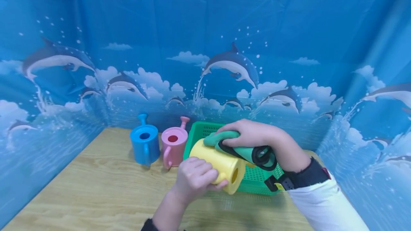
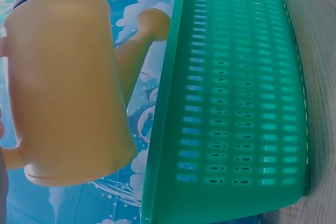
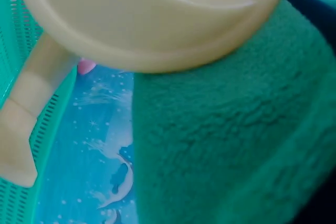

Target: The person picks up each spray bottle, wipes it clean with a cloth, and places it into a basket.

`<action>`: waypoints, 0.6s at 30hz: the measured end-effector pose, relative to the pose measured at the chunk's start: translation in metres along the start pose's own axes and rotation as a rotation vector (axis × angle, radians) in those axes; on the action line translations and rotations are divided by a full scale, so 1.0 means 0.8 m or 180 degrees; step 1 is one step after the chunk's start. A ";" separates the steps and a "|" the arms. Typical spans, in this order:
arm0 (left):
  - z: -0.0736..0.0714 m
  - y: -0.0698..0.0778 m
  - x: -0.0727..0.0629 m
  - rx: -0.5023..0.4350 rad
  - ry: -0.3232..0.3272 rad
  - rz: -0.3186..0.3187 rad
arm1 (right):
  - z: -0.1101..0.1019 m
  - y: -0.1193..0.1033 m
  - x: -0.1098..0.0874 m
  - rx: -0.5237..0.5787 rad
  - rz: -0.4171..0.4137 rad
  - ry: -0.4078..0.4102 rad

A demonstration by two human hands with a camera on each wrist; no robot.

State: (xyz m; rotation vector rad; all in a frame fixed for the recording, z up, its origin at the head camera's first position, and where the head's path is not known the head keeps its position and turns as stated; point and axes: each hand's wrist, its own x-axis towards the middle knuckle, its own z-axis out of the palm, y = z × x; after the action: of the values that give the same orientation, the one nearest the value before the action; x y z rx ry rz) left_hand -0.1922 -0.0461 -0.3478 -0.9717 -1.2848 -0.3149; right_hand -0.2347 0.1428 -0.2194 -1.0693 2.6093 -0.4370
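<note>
A yellow watering can (image 1: 212,156) is held tilted over the near side of a green basket (image 1: 260,186); its opening faces toward me and to the right. My left hand (image 1: 194,179) grips the can at its handle side, the handle mostly hidden by the fingers. With a folded green cloth (image 1: 244,152) edged in black, my right hand (image 1: 248,133) covers the can's upper side, fingers bent over the cloth. The right wrist view has the cloth (image 3: 220,145) lying against the can's base (image 3: 152,19). Its spout (image 2: 139,45) points toward the basket in the left wrist view.
A blue watering can (image 1: 144,149) and a pink one (image 1: 174,149) stand upright on the wooden table (image 1: 106,181), left of the basket. Behind and at both sides hangs a blue curtain (image 1: 179,17) printed with dolphins.
</note>
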 end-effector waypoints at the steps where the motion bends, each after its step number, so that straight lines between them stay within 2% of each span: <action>1: 0.000 0.000 -0.001 -0.0003 -0.0003 -0.0011 | 0.000 0.001 -0.003 0.0016 -0.0019 0.0013; 11: -0.003 -0.003 -0.005 -0.0041 -0.0003 -0.0027 | -0.008 0.010 -0.025 0.0054 0.0047 -0.0005; 18: -0.004 -0.001 0.000 -0.0004 0.0024 -0.0023 | -0.006 0.014 -0.021 0.0114 -0.0048 0.0028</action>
State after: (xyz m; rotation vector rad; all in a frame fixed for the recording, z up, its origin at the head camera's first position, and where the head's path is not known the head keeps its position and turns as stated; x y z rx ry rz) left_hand -0.1908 -0.0494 -0.3475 -0.9663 -1.2817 -0.3247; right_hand -0.2322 0.1629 -0.2165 -1.0786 2.5925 -0.4910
